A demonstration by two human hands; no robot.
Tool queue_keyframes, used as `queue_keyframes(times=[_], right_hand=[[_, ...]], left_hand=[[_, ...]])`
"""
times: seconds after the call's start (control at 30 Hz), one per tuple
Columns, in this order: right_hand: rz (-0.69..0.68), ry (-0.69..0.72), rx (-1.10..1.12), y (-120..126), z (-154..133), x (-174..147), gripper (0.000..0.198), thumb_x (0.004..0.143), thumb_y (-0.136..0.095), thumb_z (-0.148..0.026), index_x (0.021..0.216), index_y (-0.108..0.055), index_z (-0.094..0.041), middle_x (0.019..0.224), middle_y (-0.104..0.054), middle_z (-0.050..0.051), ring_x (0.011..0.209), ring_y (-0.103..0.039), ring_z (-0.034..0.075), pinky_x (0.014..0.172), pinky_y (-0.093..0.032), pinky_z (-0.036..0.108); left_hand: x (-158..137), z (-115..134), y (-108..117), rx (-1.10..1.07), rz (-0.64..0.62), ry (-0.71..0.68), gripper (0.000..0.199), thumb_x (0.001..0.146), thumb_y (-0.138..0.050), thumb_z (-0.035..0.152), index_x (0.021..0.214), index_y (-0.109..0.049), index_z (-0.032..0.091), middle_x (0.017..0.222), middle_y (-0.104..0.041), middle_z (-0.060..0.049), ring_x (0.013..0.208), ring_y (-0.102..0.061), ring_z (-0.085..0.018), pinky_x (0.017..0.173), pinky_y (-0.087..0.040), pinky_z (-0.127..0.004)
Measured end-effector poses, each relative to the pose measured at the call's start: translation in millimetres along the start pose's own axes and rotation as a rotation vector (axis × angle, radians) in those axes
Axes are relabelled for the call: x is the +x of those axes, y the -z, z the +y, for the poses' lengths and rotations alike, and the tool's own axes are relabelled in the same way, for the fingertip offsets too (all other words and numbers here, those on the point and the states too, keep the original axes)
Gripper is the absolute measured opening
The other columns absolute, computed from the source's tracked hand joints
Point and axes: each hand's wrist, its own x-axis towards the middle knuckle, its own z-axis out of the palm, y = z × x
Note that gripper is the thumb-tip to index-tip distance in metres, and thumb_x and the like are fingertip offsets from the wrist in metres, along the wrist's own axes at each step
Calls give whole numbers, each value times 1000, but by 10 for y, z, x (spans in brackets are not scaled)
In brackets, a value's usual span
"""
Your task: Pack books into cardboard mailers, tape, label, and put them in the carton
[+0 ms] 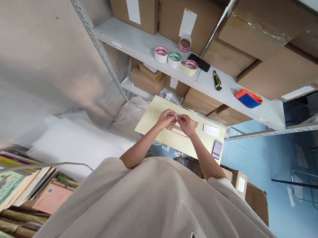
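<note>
My left hand [166,120] and my right hand [186,125] meet over a pale yellow table [150,120], fingertips pinched close together. Between them shows a small white scrap [176,116], too small to make out exactly. Beneath the hands lies a flat brown package [170,127], partly covered by them, with a white label [179,132] at its near side. To the right of my right hand, a white rectangular slip [211,130] rests on the table. A phone [216,150] with a lit screen lies at the table's right edge.
Above the table, a metal shelf [137,40] carries tape rolls [161,55], a dark phone-like object [199,62], a utility knife [217,80] and an orange-and-blue item [248,98]. Cardboard boxes [188,22] fill the shelving. White sheets [83,138] and books [2,183] are at left.
</note>
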Motion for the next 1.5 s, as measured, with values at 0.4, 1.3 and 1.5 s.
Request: queue_keyframes(times=[0.4,1.3,1.5], right_hand=[[-73,32,-48,-453,-362,81,25,98,-68,-47,105,-82,-27,114,-86,8,101,-80,27,102,-65,46],[-155,5,4,-727,-510,168,32,100,-67,-56,105,-80,-26,109,-88,7,106,-84,28,103,-66,43],[-152,-17,20,-734,-502,173,32,101,-70,-55,107,-82,-26,112,-89,8,107,-84,29,105,-66,44]], left_hand=[[-210,56,500,-8,76,-64,25,88,-87,30,104,-69,23,89,-76,0,85,-80,-17,84,-65,-32],[-200,-66,813,-61,95,-166,46,79,-99,48,99,-65,24,86,-77,1,84,-78,-18,80,-57,-32],[-153,-135,792,-95,106,-235,50,75,-102,53,93,-65,24,83,-76,0,81,-74,-18,78,-54,-33]])
